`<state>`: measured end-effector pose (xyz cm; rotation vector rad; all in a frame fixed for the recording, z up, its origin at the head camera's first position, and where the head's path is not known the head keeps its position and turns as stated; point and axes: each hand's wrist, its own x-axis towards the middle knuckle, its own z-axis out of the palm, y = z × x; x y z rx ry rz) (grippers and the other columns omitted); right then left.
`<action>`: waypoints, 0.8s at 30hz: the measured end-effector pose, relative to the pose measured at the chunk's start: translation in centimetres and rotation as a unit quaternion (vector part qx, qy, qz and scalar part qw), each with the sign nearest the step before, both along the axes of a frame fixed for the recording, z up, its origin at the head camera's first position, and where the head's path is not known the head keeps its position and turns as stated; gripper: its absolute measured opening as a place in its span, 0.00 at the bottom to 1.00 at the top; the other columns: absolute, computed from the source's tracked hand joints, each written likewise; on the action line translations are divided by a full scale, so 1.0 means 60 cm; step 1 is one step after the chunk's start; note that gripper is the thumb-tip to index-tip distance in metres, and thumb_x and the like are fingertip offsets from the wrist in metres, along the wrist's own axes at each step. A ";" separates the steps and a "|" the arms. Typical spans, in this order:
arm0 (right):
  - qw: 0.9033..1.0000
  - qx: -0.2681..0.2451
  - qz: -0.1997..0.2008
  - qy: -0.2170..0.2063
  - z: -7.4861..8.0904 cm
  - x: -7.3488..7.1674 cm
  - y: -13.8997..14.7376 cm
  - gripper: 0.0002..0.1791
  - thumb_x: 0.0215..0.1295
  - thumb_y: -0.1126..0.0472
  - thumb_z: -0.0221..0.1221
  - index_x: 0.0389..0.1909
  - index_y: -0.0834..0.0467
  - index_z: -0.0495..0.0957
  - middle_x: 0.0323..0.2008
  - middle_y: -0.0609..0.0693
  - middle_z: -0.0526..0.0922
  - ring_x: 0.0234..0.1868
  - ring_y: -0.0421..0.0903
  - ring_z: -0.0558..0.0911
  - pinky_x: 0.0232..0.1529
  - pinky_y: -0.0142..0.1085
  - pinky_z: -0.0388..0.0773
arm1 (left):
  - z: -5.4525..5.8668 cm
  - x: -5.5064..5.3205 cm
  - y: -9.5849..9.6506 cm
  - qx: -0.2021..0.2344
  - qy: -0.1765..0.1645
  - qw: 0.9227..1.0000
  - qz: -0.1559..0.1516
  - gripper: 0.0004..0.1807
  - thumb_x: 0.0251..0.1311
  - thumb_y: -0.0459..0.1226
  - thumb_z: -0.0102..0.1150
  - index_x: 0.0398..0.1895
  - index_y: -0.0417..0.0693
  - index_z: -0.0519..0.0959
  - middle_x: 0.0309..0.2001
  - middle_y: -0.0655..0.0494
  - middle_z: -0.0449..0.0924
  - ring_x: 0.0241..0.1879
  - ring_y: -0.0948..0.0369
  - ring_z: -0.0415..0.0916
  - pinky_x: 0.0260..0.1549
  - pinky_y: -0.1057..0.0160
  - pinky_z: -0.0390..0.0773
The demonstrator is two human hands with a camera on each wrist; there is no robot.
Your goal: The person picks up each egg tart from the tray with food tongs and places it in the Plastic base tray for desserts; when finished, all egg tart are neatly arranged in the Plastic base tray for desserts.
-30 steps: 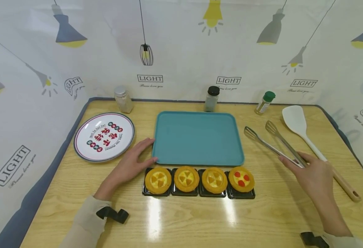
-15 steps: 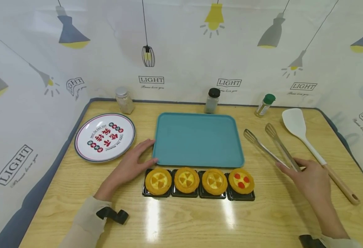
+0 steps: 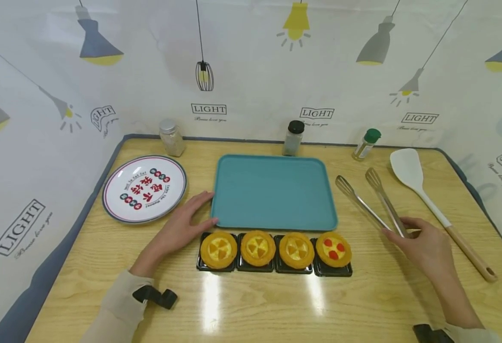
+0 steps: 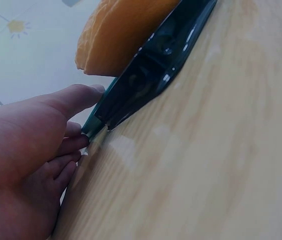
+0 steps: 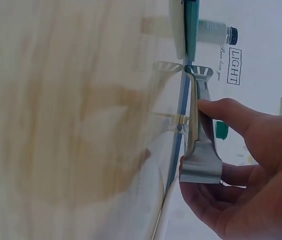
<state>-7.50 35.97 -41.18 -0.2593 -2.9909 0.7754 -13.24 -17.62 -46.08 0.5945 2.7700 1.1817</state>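
My left hand (image 3: 177,229) touches the left edge of a blue tray (image 3: 272,193) near its front corner, thumb and fingers spread apart. In the left wrist view a tart (image 4: 118,42) on its black base (image 4: 153,67) lies just beyond that thumb. My right hand (image 3: 430,248) holds metal tongs (image 3: 387,204) by the joined end, thumb on one arm. The tongs' slotted heads point away from me and stand apart with nothing between them. Several tarts on small black square bases line the tray's front edge, one tart (image 3: 334,249) topped with red pieces, the others with orange.
A white plate (image 3: 115,194) with red lettering lies to the left. Three jars stand along the back: silver-capped (image 3: 173,143), black-capped (image 3: 292,143) and green-capped (image 3: 364,147). A white spatula (image 3: 407,167) with a wooden handle lies right of the tongs.
My right hand has shifted slightly left and away from me with the tongs. The left hand stays at the tray's edge.
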 end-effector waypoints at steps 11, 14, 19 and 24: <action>1.000 -0.001 -0.009 0.005 -0.004 -0.006 -0.004 0.40 0.58 0.39 0.66 0.59 0.67 0.75 0.38 0.64 0.85 0.26 0.44 0.82 0.20 0.36 0.75 | 0.000 -0.001 0.000 0.003 -0.005 1.000 -0.001 0.39 0.64 0.57 0.58 0.76 0.57 0.59 0.75 0.49 0.53 0.73 0.51 0.49 0.69 0.42 0.51; 1.000 0.003 -0.006 0.008 -0.005 -0.007 -0.005 0.39 0.59 0.39 0.66 0.58 0.67 0.75 0.38 0.65 0.85 0.28 0.47 0.83 0.21 0.36 0.75 | 0.001 0.000 -0.001 0.005 -0.005 1.000 -0.001 0.40 0.64 0.57 0.58 0.75 0.56 0.59 0.75 0.49 0.53 0.73 0.51 0.49 0.69 0.42 0.51; 1.000 0.010 0.011 0.007 -0.006 -0.012 -0.007 0.39 0.59 0.40 0.66 0.57 0.69 0.75 0.38 0.65 0.84 0.33 0.55 0.83 0.24 0.39 0.76 | 0.001 0.001 -0.003 0.007 -0.004 1.000 0.002 0.40 0.64 0.57 0.58 0.75 0.56 0.59 0.75 0.49 0.53 0.73 0.51 0.49 0.69 0.42 0.51; 0.999 0.020 0.035 -0.002 -0.003 -0.010 -0.012 0.42 0.63 0.39 0.62 0.61 0.73 0.70 0.48 0.69 0.79 0.43 0.63 0.80 0.33 0.52 0.77 | -0.003 0.004 -0.002 0.002 -0.010 1.000 0.004 0.40 0.64 0.57 0.58 0.76 0.57 0.59 0.75 0.49 0.53 0.73 0.50 0.49 0.69 0.42 0.51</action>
